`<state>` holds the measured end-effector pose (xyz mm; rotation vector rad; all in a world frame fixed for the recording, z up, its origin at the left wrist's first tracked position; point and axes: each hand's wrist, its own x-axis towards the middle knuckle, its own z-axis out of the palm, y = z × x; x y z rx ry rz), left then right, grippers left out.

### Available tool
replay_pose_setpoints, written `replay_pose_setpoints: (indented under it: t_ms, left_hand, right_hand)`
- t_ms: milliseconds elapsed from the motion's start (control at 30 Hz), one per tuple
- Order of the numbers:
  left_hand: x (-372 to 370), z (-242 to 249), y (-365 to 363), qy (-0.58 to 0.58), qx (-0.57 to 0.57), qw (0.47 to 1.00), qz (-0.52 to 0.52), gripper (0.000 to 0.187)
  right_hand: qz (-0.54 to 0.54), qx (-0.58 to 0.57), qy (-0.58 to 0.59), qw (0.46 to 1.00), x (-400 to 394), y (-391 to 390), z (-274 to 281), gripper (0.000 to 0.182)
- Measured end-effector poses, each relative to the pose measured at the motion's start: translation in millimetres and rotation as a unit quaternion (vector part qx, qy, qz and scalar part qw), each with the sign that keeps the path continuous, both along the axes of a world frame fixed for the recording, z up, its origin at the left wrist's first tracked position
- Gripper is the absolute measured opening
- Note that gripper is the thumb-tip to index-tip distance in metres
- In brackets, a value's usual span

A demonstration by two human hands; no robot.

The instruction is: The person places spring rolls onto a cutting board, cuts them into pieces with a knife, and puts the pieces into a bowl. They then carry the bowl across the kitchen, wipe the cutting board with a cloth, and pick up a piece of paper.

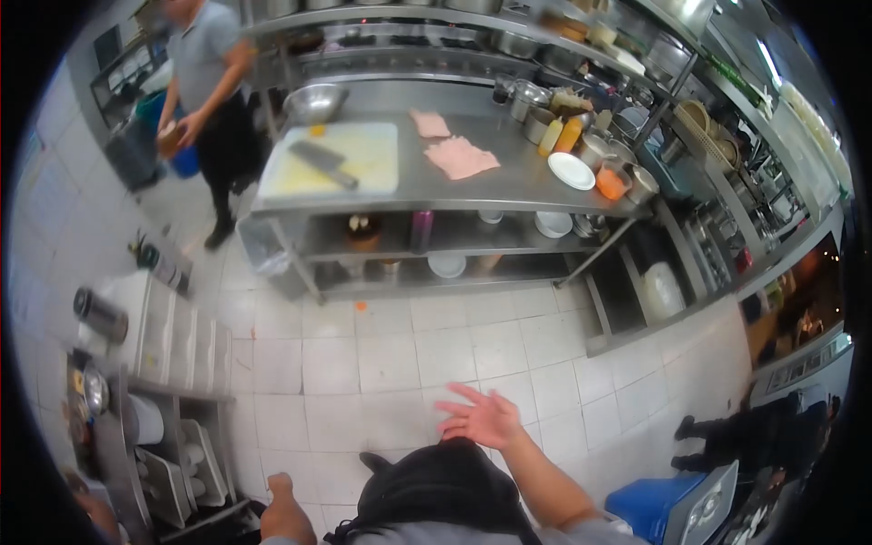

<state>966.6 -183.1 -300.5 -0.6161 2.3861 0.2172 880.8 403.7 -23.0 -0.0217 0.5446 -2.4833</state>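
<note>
My right hand (pixel 481 420) is held out over the tiled floor in front of my dark apron (pixel 436 490). Its fingers are spread and nothing is in them. My left hand (pixel 281 486) hangs low beside my body; its fingers cannot be made out. Neither hand touches the steel worktable (pixel 363 207) ahead. A large knife (pixel 324 162) lies on a white cutting board (pixel 377 177) at the table's left. Right of the board are two pink cloths (pixel 461 158), a white plate (pixel 571 171) and an orange squeeze bottle (pixel 569 135).
Another person (pixel 207 82) stands at the far left, holding something brownish. A steel bowl (pixel 315 103) sits behind the board. Racks (pixel 177 341) stand at my left, and a blue bin (pixel 649 504) is at lower right. Someone in dark clothes (pixel 763 436) is near the right edge.
</note>
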Motion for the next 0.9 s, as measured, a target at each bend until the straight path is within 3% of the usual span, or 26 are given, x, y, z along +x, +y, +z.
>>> replay_pose_setpoints:
  t_ms: [33, 67, 100, 133, 167, 200, 233, 267, 300, 333, 433, 533, 600, 667, 700, 733, 767, 800, 833, 867, 900]
  left_hand:
    - [-3, 5, 16, 0.021, 0.009, 0.964, 0.265, 0.033]
    - [-19, 4, 34, 0.026, 0.001, 0.964, 0.265, 0.033]
    - [-37, 5, 52, 0.032, 0.113, 0.987, 0.106, 0.030]
    - [-49, 7, 65, 0.031, 0.219, 0.974, -0.057, 0.030]
    - [-73, 2, 84, 0.033, 0.068, 0.931, -0.357, 0.038]
    - [-88, -2, 111, 0.017, 0.122, 0.981, -0.150, 0.045]
    - [-117, -10, 137, 0.046, 0.114, 0.963, -0.240, 0.050]
    - [-150, 10, 177, 0.028, 0.156, 0.979, -0.127, 0.049]
    - [-177, -4, 196, 0.076, 0.267, 0.957, -0.083, 0.047]
    - [-199, 16, 228, 0.114, 0.284, 0.951, -0.047, 0.045]
    - [-265, 133, 331, 0.196, 0.341, 0.919, -0.019, 0.042]
    - [-288, 182, 364, 0.238, 0.385, 0.892, 0.007, 0.041]
    - [-283, 182, 346, 0.238, 0.380, 0.893, 0.037, 0.041]
    - [-274, 144, 311, 0.242, 0.346, 0.901, 0.096, 0.039]
    - [-263, 126, 290, 0.223, 0.329, 0.905, 0.151, 0.035]
    - [-241, 95, 263, 0.202, 0.319, 0.903, 0.205, 0.031]
    - [-199, 13, 216, 0.300, 0.314, 0.882, 0.186, 0.032]
    - [-187, 48, 214, 0.317, 0.249, 0.912, 0.073, 0.031]
    - [-161, 54, 218, 0.312, 0.223, 0.891, 0.241, 0.034]
    - [-132, 61, 213, 0.245, 0.207, 0.895, 0.311, 0.033]
    - [-93, 38, 206, 0.081, 0.179, 0.773, 0.604, 0.036]
  right_hand:
    - [-0.081, -0.043, -0.031, 0.995, 5, 28, -3, 0.080]
    - [-0.161, -0.090, -0.063, 0.981, 10, 50, -14, 0.080]
    - [-0.159, -0.102, -0.064, 0.980, 12, 74, -29, 0.080]
    - [-0.197, -0.136, -0.081, 0.967, 14, 97, -47, 0.079]
    - [-0.235, -0.169, -0.101, 0.952, 6, 118, -63, 0.078]
    - [-0.233, -0.182, -0.109, 0.949, -7, 136, -70, 0.078]
    - [-0.238, -0.165, -0.143, 0.946, -21, 152, -78, 0.078]
    - [-0.240, -0.147, -0.176, 0.943, -39, 165, -79, 0.078]
    - [-0.215, -0.125, -0.144, 0.958, -66, 178, -78, 0.078]
    - [-0.208, -0.132, -0.142, 0.959, -101, 189, -69, 0.078]
    - [-0.107, 0.058, -0.014, 0.992, -215, 217, -24, 0.069]
    - [-0.114, 0.281, 0.101, 0.947, -342, 233, -1, 0.061]
    - [-0.167, 0.352, 0.084, 0.917, -434, 242, -5, 0.059]
    - [-0.239, 0.511, 0.117, 0.817, -503, 231, 25, 0.064]
    - [-0.236, 0.512, 0.124, 0.816, -531, 225, 22, 0.064]
    - [-0.257, 0.643, 0.147, 0.706, -564, 222, 13, 0.071]
    - [-0.270, 0.757, 0.169, 0.571, -596, 223, 9, 0.078]
    - [-0.260, 0.767, 0.186, 0.556, -620, 216, 9, 0.078]
    - [-0.218, 0.832, 0.130, 0.493, -641, 201, 6, 0.086]
    - [-0.174, 0.887, 0.075, 0.421, -662, 190, -4, 0.095]
    - [-0.166, 0.894, 0.063, 0.412, -688, 188, -29, 0.105]
